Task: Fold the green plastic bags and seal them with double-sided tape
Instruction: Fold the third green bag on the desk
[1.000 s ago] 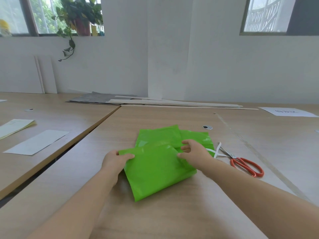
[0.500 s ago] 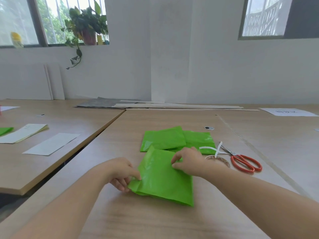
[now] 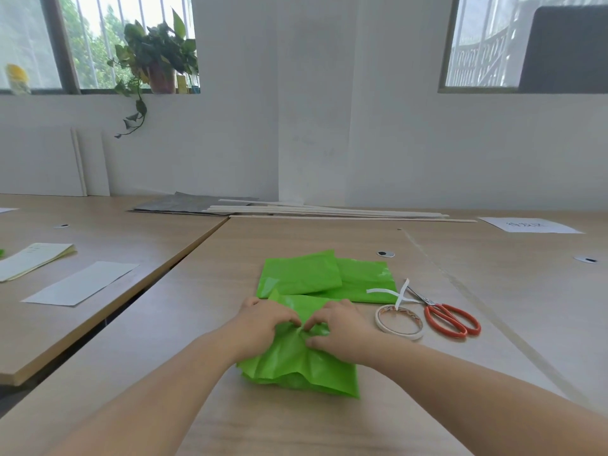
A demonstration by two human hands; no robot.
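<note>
Bag (image 3: 296, 363): green and crumpled, it lies on the worktop (image 3: 296, 235) directly in front of the person. Its near edge is fanned loose and its far half is bunched into creases.

The left hand (image 3: 263, 327) and right hand (image 3: 342, 330) meet over that far half, fingertips almost touching. Each has its fingers curled and pinches a gather of film at the centre. A small pale glint shows between the fingertips; whether it is tape or glare cannot be told.

Step in hand, by judgement: folding, not sealing. The bag is not yet a neat packet, and no crisp crease shows.

Just beyond the bag's far edge lie two folded bags (image 3: 302, 274), one overlapping the other; they look finished. The tape (image 3: 398, 322) lies flat as a roll just beside the right wrist. Two white strips (image 3: 394, 292) lie crossed, partly on the folded bags. Red-handled scissors (image 3: 447, 319) lie beside the roll.

Next move, by judgement: smooth the gathered film flat and square the edges into a firm fold. One hand then pins the fold while the other reaches right for the tape — the roll is within easy reach. The film looks slick and springy, so a released fold is likely to open.
</note>
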